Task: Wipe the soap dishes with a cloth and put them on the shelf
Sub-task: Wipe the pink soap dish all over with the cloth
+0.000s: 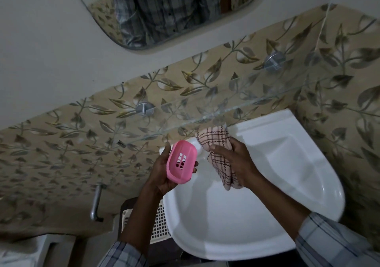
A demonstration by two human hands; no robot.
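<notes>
Pink soap dish [181,162] looks light, stiff plastic, probably slick; left hand [162,170] grips its long edges, fingers curled round. Right hand [232,160] pinches the soft checked cloth [218,149] over the basin's [308,164] back edge.

Dim light falls on a leaf-patterned tiled wall [82,143] below plain grey plaster, with a rounded mirror [168,9] above, a white basin [257,205] below, and a metal tap [96,203] at left.

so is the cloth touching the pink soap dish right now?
Apart. The head view shows white sink between the checked cloth, gripped in the right hand, and the pink soap dish, held in the left hand.
</notes>
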